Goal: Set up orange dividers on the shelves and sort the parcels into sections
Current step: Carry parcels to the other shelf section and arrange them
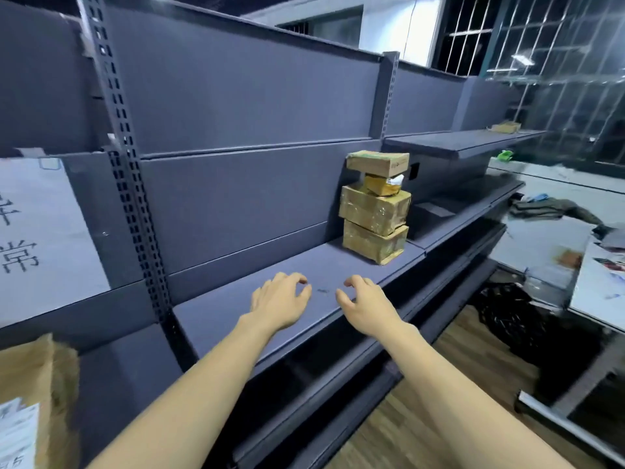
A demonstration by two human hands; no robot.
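Taped cardboard parcels [374,207] stacked four high at shelf [236,309] right end, likely light, stiff, tippy; best gripped low by sides; left hand [279,301], right hand [367,304] hovered loosely curled, holding nothing.

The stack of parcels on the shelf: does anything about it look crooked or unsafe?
Yes. The stack of parcels is uneven: a small parcel sits askew between larger boxes, so the top box overhangs it. The boxes are twisted against each other, and the bottom box looks dented. It could topple. No orange divider is visible.
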